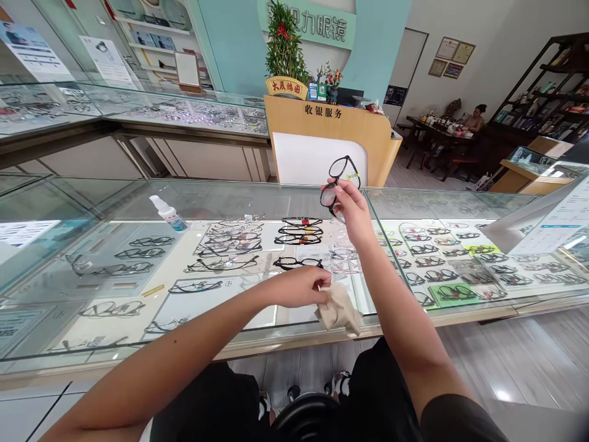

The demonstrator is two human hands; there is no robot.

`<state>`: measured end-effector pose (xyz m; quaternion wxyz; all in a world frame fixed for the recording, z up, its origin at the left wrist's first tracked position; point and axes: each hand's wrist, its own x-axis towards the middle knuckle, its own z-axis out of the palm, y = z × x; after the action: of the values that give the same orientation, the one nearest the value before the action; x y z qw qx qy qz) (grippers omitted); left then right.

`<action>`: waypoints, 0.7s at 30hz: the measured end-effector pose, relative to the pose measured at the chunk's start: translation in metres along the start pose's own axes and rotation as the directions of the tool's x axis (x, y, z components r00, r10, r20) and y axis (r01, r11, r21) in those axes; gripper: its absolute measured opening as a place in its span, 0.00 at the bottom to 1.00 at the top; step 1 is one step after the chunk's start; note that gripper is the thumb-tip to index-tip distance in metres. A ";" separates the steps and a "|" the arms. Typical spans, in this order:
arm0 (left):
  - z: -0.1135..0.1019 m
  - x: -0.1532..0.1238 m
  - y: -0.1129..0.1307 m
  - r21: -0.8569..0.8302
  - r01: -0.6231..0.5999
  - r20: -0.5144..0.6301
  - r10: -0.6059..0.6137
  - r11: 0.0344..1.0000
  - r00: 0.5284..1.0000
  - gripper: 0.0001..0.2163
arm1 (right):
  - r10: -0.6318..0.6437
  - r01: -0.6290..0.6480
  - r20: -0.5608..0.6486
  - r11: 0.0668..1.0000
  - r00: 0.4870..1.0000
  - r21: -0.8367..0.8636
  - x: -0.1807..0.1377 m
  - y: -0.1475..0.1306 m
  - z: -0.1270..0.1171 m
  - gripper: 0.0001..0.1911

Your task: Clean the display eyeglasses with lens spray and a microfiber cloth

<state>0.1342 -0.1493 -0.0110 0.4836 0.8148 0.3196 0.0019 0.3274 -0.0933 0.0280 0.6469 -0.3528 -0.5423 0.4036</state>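
Observation:
My right hand [350, 207] is raised over the glass counter [138, 202] and grips a pair of black-framed glasses [339, 182] with a small tag on one lens. The frame is tilted, its lenses stacked one above the other. My left hand [299, 285] rests lower down on the counter top, fingers closed on a beige cleaning cloth [339, 312] that drapes toward the counter's front edge. The two hands are apart.
A white spray bottle [167, 213] lies on the glass at the left. Under the glass are several rows of glasses frames [299, 230]. A wooden cashier desk [329, 138] with a plant stands behind. A person sits at a table [476, 120] far right.

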 end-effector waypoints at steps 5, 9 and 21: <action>-0.016 -0.001 -0.001 -0.360 -0.018 -0.059 -0.004 0.933 0.998 0.15 | -0.018 0.018 -0.001 1.000 1.000 -0.016 0.000 0.000 -0.001 0.19; -0.032 -0.007 0.000 -0.564 -0.063 -0.170 -0.041 0.823 0.985 0.19 | -0.029 0.029 0.013 0.999 1.000 -0.026 0.000 0.001 -0.003 0.20; -0.074 -0.012 -0.011 -0.742 -0.504 -0.604 -0.116 0.441 0.788 0.10 | -0.022 0.014 0.117 0.998 0.993 0.067 -0.007 -0.012 -0.003 0.14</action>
<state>0.0959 -0.0940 0.0237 0.7061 0.4365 0.2989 0.4707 0.3311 -0.1049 0.0356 0.6288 -0.3021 -0.5690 0.4354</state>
